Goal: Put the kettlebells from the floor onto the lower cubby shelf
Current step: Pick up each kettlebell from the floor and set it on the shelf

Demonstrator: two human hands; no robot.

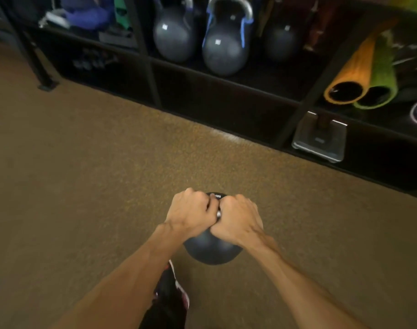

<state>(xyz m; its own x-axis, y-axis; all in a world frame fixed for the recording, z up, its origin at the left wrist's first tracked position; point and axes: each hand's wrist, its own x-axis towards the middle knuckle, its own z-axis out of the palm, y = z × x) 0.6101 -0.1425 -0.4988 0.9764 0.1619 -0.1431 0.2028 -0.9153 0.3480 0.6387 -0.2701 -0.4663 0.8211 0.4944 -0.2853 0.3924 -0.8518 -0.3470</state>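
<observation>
- Left hand [190, 211] and right hand [237, 216] both clench the handle of the kettlebell [213, 251], knuckles touching, likely to share its weight. I cannot tell whether it rests on the floor [107, 174].
- Bare floor runs to the far lower cubby shelf [214, 91]. Its front edge needs clearing, and a scale [320, 138] juts out at the right.

I hold the dark grey round kettlebell [212, 252] two-handed. Brown speckled floor [107, 162] ahead: open run to the black cubby shelf unit [226, 80]. Lower middle compartment [214, 98]: dark open mouth between upright dividers. Lower right mouth partly blocked by a flat grey metal platform [320, 138]. Black steel rack leg [42, 74] stands far left.
</observation>
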